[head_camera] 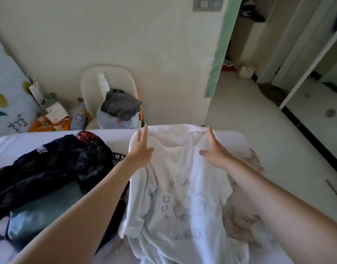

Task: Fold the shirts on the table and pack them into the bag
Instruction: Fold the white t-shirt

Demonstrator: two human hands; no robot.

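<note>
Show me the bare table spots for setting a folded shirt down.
Bare: the far-left corner of the table behind the dark clothes pile, and a narrow far-edge strip between that pile and the white T-shirt. Crowded: the teal fabric near left, a patterned garment right.

I see a cream chair [108,77] with grey cloth [122,104] heaped on it, an orange bag [47,128] of papers [56,111] beside it, a switch plate [207,4] above.

Single head view, looking forward-down over table [15,141], close above outstretched arms, wall beyond
</note>
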